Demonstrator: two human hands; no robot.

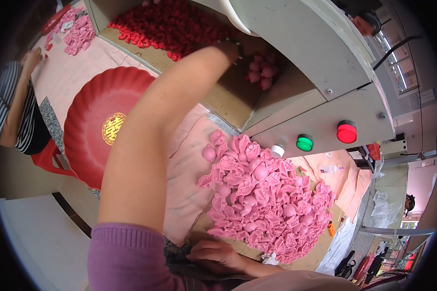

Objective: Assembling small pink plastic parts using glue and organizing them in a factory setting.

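Clerk: Your left arm?

Keeper: One left forearm [194, 77], crossing above the red scalloped basin [85, 116] and running into the grey cabinet [296, 43]; dark bracelet [239, 50] at the wrist, purple sleeve [126, 250] above the elbow. Your left hand is hidden past the wrist, so its grip I cannot tell.

Clerk: Your right?

Keeper: One right hand [216, 254], low at the table's near edge, just beside the pink pile. Fingers curled; whether they grasp anything, I cannot tell.

Clerk: Cabinet contents?

Keeper: Small red pieces [165, 29], many, heaped in the far left part; round pink pieces [262, 72], one cluster, right of your wrist.

Clerk: And on the table?

Keeper: One pile of pink petal-shaped pieces [267, 199], some rounded, in front of the cabinet, right of your forearm. Pale pink cloth [184, 208], under the basin.

Clerk: Fittings?

Keeper: On the cabinet front: white knob [277, 151], green button [304, 142], red button [346, 132].

Clerk: Company?

Keeper: One co-worker in a striped top [7, 97], at your far left.
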